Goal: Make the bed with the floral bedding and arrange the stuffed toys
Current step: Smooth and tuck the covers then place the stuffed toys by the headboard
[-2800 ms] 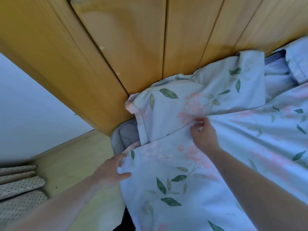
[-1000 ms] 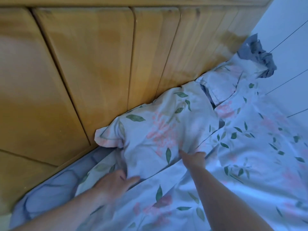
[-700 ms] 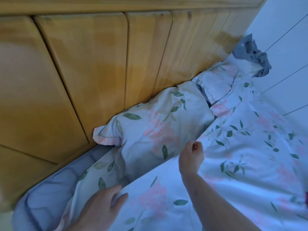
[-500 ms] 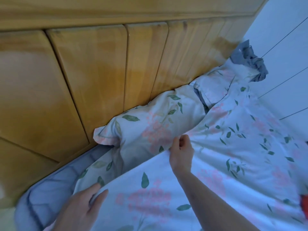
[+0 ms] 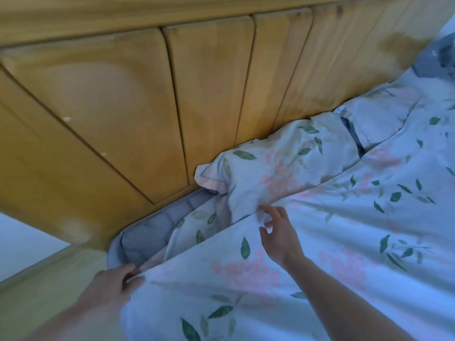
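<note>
- Duvet (image 5: pixel 320 254), the floral cover, is spread over the bed, its top edge lying against the lower face of the near pillow (image 5: pixel 278 168), which leans on the headboard (image 5: pixel 147 107).
- Left hand (image 5: pixel 108 291) grips the duvet's corner at the bed's near edge, fingers (image 5: pixel 128 276) curled round a fold of cloth.
- Right hand (image 5: pixel 278 232) rests above the top edge with fingers apart and loosely bent, holding nothing; only the tips seem to touch the hem.
- Risk: with one corner held and the middle loose, a pull from the left would likely skew the edge and drag it down off the pillow.
- Risk: the corner of the mattress (image 5: pixel 152 232) shows bare and grey, with a bunched floral fold beside it; smoothing over that would probably trap a lump.
- Risk: a tug on the hem could tip the pillow forward or widen the gap to the far pillow (image 5: pixel 384 119).
- No stuffed toys are in view, so I cannot tell where they are.
</note>
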Action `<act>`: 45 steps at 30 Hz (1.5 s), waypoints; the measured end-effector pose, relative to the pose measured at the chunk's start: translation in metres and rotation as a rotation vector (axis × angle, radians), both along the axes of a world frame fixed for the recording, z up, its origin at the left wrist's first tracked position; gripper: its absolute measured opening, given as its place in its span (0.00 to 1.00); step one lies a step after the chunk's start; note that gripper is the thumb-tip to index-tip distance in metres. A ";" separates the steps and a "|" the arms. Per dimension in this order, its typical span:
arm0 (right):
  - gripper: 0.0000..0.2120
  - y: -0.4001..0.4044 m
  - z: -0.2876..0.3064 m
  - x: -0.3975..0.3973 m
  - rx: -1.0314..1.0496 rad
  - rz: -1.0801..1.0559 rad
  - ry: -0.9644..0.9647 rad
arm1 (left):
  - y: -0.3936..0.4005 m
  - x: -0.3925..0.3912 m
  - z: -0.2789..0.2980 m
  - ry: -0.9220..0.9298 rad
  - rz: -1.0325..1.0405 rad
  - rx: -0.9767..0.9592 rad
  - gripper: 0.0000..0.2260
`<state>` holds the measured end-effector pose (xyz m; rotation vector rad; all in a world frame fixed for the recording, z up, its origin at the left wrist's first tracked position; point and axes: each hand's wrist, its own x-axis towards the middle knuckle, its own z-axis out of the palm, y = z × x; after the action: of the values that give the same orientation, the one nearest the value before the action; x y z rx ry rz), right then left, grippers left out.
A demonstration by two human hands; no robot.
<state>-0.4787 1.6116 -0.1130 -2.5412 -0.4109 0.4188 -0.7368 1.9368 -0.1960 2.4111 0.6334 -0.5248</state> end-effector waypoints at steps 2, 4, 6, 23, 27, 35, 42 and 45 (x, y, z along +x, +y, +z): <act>0.26 0.004 -0.007 -0.014 0.010 0.004 -0.008 | 0.004 -0.006 -0.001 -0.136 0.020 0.074 0.16; 0.29 0.008 -0.014 -0.035 0.000 0.016 -0.007 | -0.001 -0.009 -0.004 -0.145 0.055 0.136 0.16; 0.31 0.010 -0.024 -0.062 -0.016 0.034 0.026 | -0.012 -0.013 -0.002 -0.014 0.198 0.151 0.15; 0.42 -0.194 -0.085 -0.267 -0.520 -0.231 0.321 | -0.153 -0.046 0.005 0.496 -0.305 0.352 0.40; 0.45 -0.259 -0.075 -0.295 -0.502 -0.342 0.513 | -0.206 -0.031 0.027 0.389 -0.374 0.388 0.41; 0.44 -0.365 -0.057 -0.315 -0.477 -0.457 0.582 | -0.386 -0.002 0.044 0.172 -0.809 0.111 0.39; 0.56 -0.414 -0.100 -0.408 -0.487 -0.477 0.736 | -0.411 -0.037 0.007 0.533 -0.996 0.293 0.47; 0.53 -0.432 -0.086 -0.427 -0.470 -0.401 0.773 | -0.422 -0.026 0.015 0.548 -0.903 0.364 0.43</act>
<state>-0.9061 1.1798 -0.1988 -2.5286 0.5295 1.3801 -0.7631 1.5149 -0.1809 2.8272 -0.2468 -1.5842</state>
